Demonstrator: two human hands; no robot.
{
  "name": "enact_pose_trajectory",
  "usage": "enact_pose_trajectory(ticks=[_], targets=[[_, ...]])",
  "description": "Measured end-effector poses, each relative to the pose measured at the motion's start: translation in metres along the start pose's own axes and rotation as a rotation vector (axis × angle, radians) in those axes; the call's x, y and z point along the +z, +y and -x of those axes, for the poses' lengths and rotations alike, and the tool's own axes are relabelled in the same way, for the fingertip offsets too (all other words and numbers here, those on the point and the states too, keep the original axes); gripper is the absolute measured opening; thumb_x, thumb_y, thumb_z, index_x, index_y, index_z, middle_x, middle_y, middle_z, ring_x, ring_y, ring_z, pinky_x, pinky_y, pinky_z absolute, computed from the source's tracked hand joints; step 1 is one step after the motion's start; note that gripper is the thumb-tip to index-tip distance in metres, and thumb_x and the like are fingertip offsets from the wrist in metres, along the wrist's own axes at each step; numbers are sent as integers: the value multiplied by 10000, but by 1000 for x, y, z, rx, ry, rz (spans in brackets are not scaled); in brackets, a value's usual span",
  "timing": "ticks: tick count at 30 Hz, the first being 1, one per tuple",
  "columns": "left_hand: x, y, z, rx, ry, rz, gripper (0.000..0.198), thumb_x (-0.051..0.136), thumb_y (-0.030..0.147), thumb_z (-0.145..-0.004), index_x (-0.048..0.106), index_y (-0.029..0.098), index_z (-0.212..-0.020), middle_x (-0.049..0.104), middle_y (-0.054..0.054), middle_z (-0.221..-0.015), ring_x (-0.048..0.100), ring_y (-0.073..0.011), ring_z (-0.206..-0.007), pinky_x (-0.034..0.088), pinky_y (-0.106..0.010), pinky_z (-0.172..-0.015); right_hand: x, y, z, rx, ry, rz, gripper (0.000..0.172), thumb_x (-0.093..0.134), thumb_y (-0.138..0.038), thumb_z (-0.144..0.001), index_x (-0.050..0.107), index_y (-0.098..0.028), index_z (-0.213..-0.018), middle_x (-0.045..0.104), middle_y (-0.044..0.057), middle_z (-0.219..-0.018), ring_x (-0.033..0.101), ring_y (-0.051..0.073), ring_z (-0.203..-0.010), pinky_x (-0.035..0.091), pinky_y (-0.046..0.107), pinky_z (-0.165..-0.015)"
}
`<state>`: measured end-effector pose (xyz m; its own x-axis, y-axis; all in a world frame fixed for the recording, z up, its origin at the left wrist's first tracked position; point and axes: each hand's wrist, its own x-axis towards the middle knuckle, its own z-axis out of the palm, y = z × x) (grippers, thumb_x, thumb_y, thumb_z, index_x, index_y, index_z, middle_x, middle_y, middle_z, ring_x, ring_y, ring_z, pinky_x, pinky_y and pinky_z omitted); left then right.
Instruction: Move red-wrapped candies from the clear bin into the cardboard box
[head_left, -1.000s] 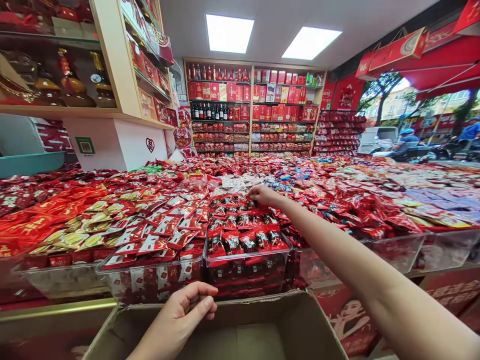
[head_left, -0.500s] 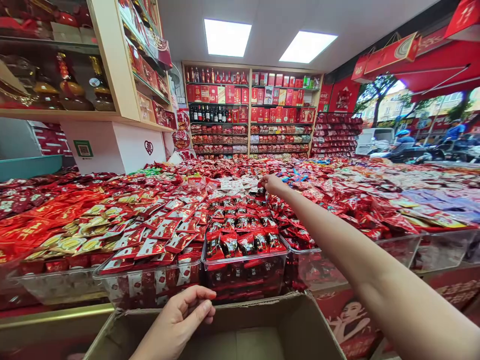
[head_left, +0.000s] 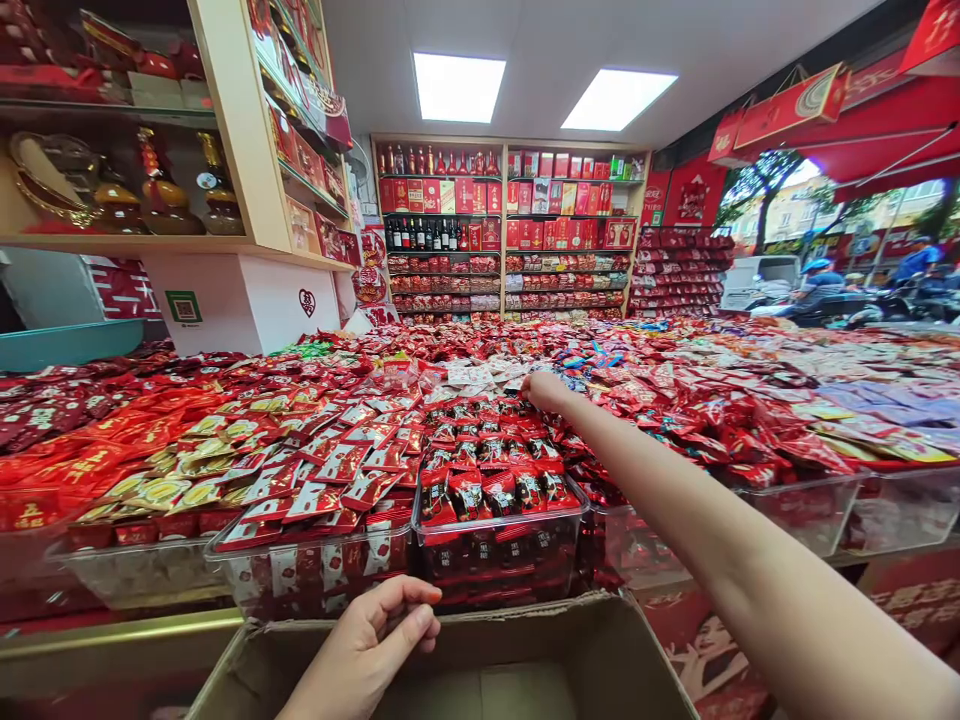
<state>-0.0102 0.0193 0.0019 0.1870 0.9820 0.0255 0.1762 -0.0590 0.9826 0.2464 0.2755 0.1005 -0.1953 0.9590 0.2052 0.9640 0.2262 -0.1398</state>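
Note:
A clear plastic bin point(head_left: 499, 527) holds rows of small red-and-black wrapped candies point(head_left: 499, 490). At the bin's far right corner, my right hand point(head_left: 546, 392) points down with its fingertips closed on a wrapped candy, mostly hidden by the fingers. My left hand point(head_left: 375, 635) hangs over the near side, above an open cardboard box point(head_left: 517, 615). Its fingers are loosely curled, with a small gap between thumb and forefinger and nothing between them. The part of the box's inside that shows is bare cardboard.
Bins of red-and-white packets point(head_left: 337, 465) and loose red packets point(head_left: 750, 430) flank the middle bin. White packets point(head_left: 472, 375) lie behind it. A display cabinet point(head_left: 247, 130) juts in at the left; stocked shelves point(head_left: 502, 225) line the back. Riders point(head_left: 817, 280) are outside at right.
My right hand has lowered slightly at the bin's far corner, and the candy in its fingers is now less visible. My left hand keeps its pose. The whole view has shifted slightly.

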Motion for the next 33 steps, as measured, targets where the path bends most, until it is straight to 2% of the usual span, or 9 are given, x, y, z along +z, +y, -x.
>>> enact_pose_trajectory(ticks=[4,9,14,17,22,26,30,32,33], targets=[[-1,2,0,-8,-22,3,193,590,347,-721,614,184,-822,635,3,-661,578,-151,-658,443,-263,-656,1,-1,3,-45,31,25,223,468,-291,-818,535,-140,-967,546,65,-999,525,166,-899,434,362,-783],[0,5,2,-3,-13,-11,204,586,355,-720,612,178,-817,638,1,-652,578,-152,-649,436,-254,-643,-4,-3,11,-127,18,-6,248,452,-339,-819,575,-134,-883,597,52,-892,555,150,-819,435,333,-753],[0,7,2,-17,-11,-26,223,596,372,-701,613,178,-810,636,1,-636,579,-156,-643,437,-250,-637,-5,-3,20,-234,-7,-80,307,535,-408,-738,608,-186,-938,642,19,-889,575,149,-798,417,219,-677],[0,8,2,-16,-23,-32,212,589,365,-709,613,181,-812,635,3,-638,577,-154,-645,435,-249,-637,-2,-6,23,-233,7,-77,320,597,-360,-690,606,-184,-957,637,42,-929,570,171,-827,407,221,-676],[-1,10,2,2,-23,-39,207,579,354,-721,612,175,-820,632,0,-642,578,-156,-650,435,-254,-644,1,-14,23,-192,21,-69,290,589,-289,-710,577,-133,-955,615,77,-940,558,174,-835,414,328,-748],[-2,9,3,8,-22,-46,196,582,344,-722,614,174,-814,638,-5,-645,582,-157,-652,433,-254,-638,-9,-22,31,-208,71,-135,217,619,-215,-672,612,-130,-871,625,101,-900,551,206,-857,399,325,-765],[-2,6,3,35,-36,-28,165,561,322,-748,607,177,-812,642,-6,-661,579,-148,-647,427,-250,-631,-30,-48,73,-314,182,-290,186,520,-205,-744,608,-124,-887,609,123,-942,521,218,-917,372,318,-799],[-2,5,3,46,-45,-19,160,548,315,-760,600,176,-821,636,-4,-658,574,-143,-641,426,-250,-629,-34,-70,114,-415,155,-392,231,425,-260,-804,599,-144,-903,625,84,-893,548,172,-835,408,281,-736],[-2,4,2,53,-50,-19,161,545,312,-762,599,174,-825,634,-5,-664,572,-144,-646,426,-251,-632,-31,-82,138,-491,84,-444,217,439,-291,-797,610,-177,-865,639,35,-823,564,138,-761,430,236,-670]])
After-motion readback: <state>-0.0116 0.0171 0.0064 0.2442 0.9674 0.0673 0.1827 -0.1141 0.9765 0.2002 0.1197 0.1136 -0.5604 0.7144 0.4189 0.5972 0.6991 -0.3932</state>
